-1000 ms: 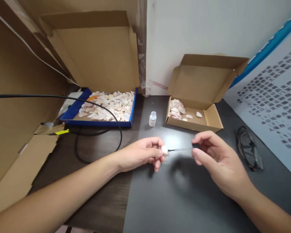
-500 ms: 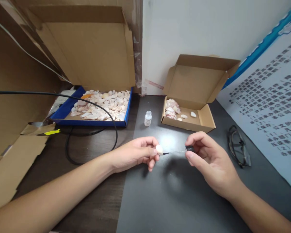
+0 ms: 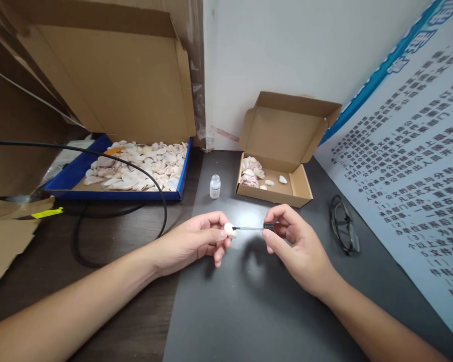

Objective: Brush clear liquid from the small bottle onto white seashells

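My left hand (image 3: 200,239) pinches a small white shell (image 3: 230,230) between thumb and fingertips, just above the dark mat (image 3: 256,306). My right hand (image 3: 292,246) pinches the black cap of a thin brush applicator (image 3: 253,229), whose tip touches the shell. A small clear bottle (image 3: 215,186) without its cap stands a little beyond my hands. Behind it, a small open cardboard box (image 3: 301,183) holds a few shells.
A large blue-rimmed box (image 3: 71,173) full of pale shells sits at the back left with its cardboard lid raised. A black cable (image 3: 151,176) loops over the wooden desk. Dark-framed glasses (image 3: 343,226) lie at the right beside a printed poster (image 3: 411,166).
Both hands have drifted left in the view and come closer together. The brush tip stays on the shell.
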Demonstrator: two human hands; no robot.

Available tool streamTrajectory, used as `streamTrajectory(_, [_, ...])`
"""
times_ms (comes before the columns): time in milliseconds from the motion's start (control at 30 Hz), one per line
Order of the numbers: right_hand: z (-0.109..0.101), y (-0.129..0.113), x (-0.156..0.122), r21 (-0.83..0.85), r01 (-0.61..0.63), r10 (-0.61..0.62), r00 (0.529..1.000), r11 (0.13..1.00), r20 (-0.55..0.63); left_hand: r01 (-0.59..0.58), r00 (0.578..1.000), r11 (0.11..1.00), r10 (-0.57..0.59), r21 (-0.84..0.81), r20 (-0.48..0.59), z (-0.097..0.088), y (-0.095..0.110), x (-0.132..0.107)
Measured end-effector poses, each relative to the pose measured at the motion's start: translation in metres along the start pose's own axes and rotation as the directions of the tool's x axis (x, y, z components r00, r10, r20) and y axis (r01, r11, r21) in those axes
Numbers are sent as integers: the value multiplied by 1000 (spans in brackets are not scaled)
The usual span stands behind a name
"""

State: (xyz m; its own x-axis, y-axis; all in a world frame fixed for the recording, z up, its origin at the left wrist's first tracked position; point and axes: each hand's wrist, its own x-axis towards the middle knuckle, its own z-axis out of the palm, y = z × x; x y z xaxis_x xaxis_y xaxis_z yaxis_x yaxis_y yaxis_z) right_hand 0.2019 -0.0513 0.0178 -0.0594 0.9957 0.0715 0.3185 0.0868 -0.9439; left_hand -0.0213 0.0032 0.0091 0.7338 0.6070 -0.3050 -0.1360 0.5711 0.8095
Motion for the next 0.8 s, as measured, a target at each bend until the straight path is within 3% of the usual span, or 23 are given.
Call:
streamTrajectory(100, [-1,0,1,26,43,-42,998,999,-44,-5,1000,1000,5,-4,-9,0,0,1])
streamTrajectory(367, [0,-4,-4,70,122,-123,992,990,11,-4,1000,1000,3,-17,-30,1,0,1])
streamTrajectory(800, [0,-7,-4,-21,109,-108,993,994,49,6,999,1000,-6,-6,-44,2,0,1])
